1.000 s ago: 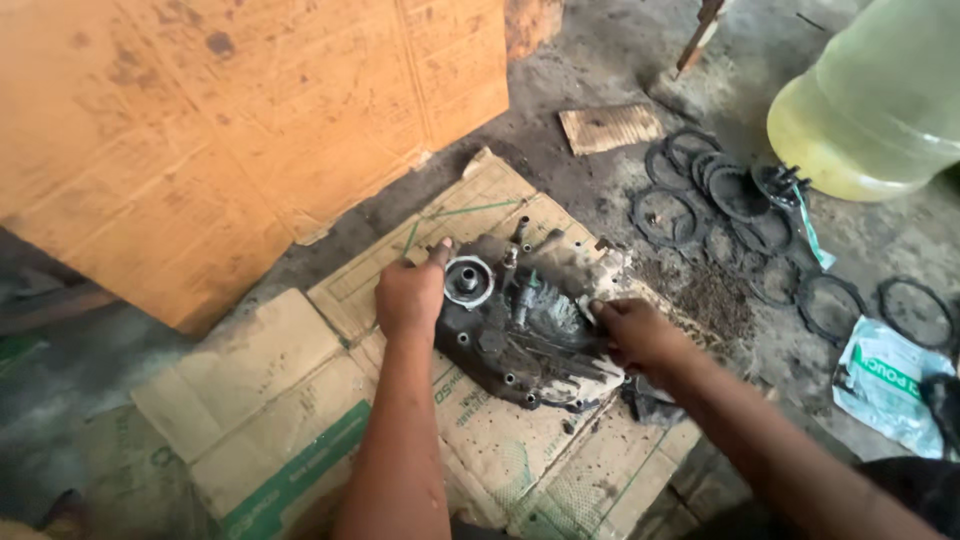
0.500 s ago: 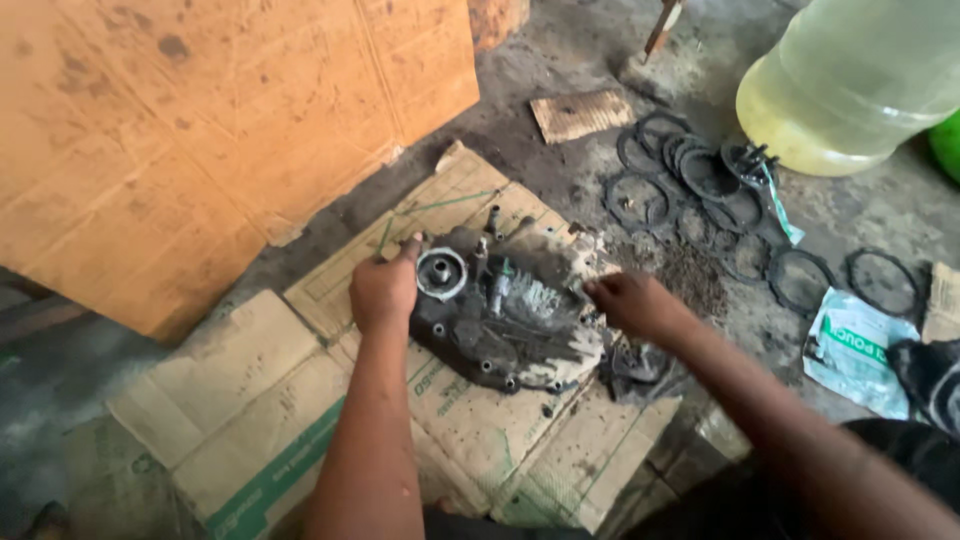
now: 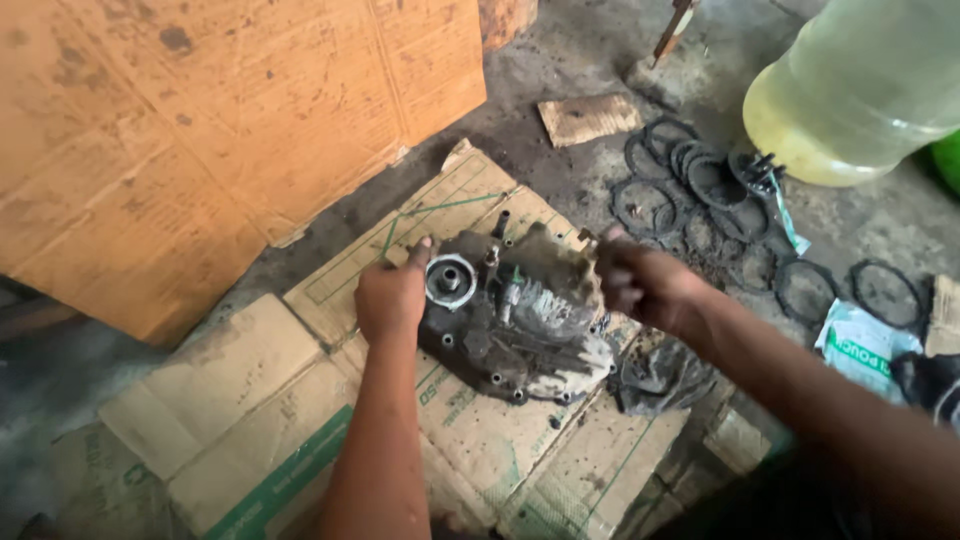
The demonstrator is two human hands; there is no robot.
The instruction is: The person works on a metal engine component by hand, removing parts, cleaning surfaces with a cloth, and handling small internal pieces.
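Left hand (image 3: 392,297) curls closed on the left edge of the casing (image 3: 515,315), thumb and fingertips by its round bearing seat (image 3: 450,280). Right hand (image 3: 640,283) is closed in a loose fist at the casing's upper right corner; whether it pinches that edge or a small part, I cannot tell. Casing lies flat on cardboard (image 3: 250,400), between the hands: at 3 o'clock from the left, at 8 o'clock from the right. Risks, as judgement: the greasy surface may let either grip slip; lifting one side may tip the casing and shed loose grit or parts. Rings (image 3: 650,205) lie at 1 o'clock, a jug (image 3: 850,90) beyond, rag (image 3: 660,375) at 4 o'clock.
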